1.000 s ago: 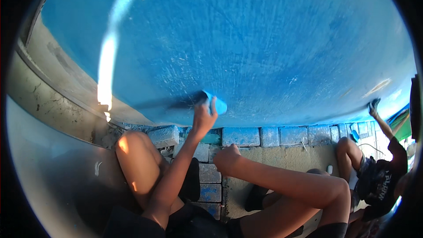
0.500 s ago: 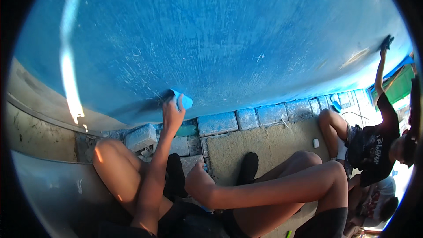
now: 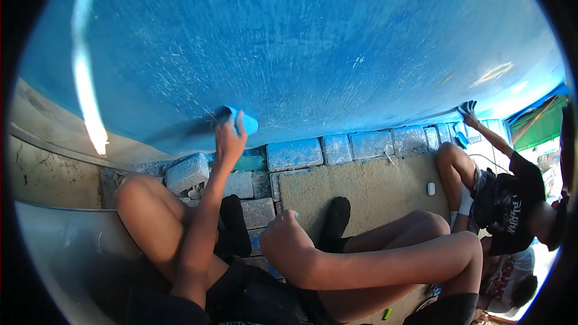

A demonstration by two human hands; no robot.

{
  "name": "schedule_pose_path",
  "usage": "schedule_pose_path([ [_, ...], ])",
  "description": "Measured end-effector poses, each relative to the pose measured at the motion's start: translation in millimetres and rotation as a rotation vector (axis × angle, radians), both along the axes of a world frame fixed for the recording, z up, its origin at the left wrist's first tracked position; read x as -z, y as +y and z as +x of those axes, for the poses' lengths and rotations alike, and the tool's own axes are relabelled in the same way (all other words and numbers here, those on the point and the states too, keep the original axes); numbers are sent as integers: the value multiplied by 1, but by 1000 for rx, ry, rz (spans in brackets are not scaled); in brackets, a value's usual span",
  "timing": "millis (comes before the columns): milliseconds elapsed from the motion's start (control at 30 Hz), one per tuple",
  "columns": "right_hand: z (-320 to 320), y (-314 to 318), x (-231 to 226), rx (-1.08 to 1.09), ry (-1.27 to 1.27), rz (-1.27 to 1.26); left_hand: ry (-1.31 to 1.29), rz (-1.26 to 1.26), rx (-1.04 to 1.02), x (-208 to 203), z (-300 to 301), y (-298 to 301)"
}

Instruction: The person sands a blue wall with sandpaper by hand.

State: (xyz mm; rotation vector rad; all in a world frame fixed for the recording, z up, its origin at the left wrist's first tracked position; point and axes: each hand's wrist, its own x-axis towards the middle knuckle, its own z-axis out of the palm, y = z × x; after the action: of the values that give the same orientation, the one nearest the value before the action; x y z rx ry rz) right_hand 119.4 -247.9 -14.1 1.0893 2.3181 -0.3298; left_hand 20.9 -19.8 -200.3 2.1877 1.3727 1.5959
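Left hand point(image 3: 229, 142) at the wall point(image 3: 313, 48), gripping a blue pad point(image 3: 248, 123). The pad lies between the digits: one, apparently the thumb, crosses its near face, while the others bend round on the left, partly hidden. Its free end projects to the right of the fingers, and its upper edge meets the wall or lies very close to it, low on the painted surface; a dark shadow spreads leftward from the grip. Fine pale scratches mark the paint above.

Right hand point(image 3: 284, 238), well apart from the pad, above the person's lap: fingers curled inward, palm hidden; how tightly they are closed, and whether they hold anything, cannot be told. A small blue spot shows at the fingertips.

Below the wall, a row of bricks point(image 3: 295, 154) borders a tan mat point(image 3: 373, 183). A loose brick point(image 3: 187, 172) sits left of the left forearm. A small white object point(image 3: 430, 189) rests on the mat. At right, a co-worker's hand point(image 3: 469, 112) is raised to the wall.
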Motion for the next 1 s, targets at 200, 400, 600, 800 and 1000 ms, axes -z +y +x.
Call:
schedule_pose_path([
  [200,-2,-8,7,10,20,-154,48,-120,-10,-71,24,-3],
  [400,3,2,4,36,23,-120,-147,-179,-40,-53,14,-7],
  [600,-7,-4,16,-29,-8,-95,148,-45,-22,-13,5,0],
  [800,-14,-1,18,31,50,-120,-186,-30,-14,-99,10,-3],
  [1000,-13,12,22,-82,-71,-109,134,23,-43,9,-8,-1],
])
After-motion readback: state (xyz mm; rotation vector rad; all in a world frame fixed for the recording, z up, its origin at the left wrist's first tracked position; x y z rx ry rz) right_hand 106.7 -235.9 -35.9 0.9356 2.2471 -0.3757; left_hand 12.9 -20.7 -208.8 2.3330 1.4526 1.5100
